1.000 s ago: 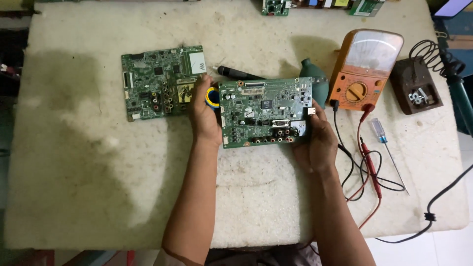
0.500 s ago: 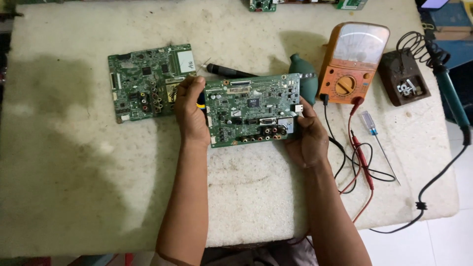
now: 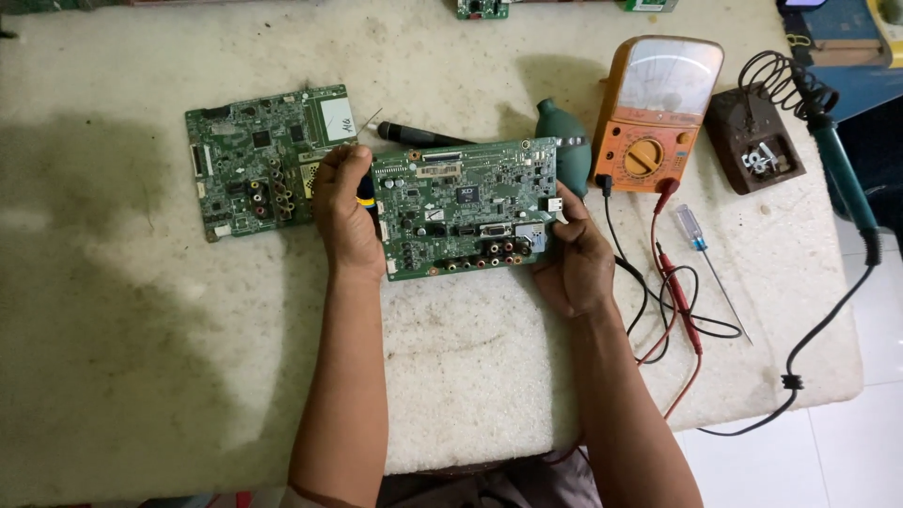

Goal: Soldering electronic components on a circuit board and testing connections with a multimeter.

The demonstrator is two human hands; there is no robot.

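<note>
I hold a green circuit board (image 3: 461, 205) flat above the white padded table (image 3: 141, 376), one hand at each short edge. My left hand (image 3: 344, 214) grips its left edge, fingers curled over the top. My right hand (image 3: 574, 256) grips the lower right corner near the row of coloured sockets. A second green circuit board (image 3: 259, 160) lies on the table just left of my left hand. A black-handled tool (image 3: 414, 137) lies behind the held board, partly hidden by it.
An orange multimeter (image 3: 658, 108) stands at the right, its red and black probe leads (image 3: 677, 292) trailing toward the front edge. Nearby are a teal rubber blower (image 3: 562, 141), a small screwdriver (image 3: 701, 249), a soldering-iron stand (image 3: 757, 136) and iron (image 3: 842, 169).
The view has shifted slightly, so everything sits a little lower and further left in frame. Both hands keep the same grip on the board.
</note>
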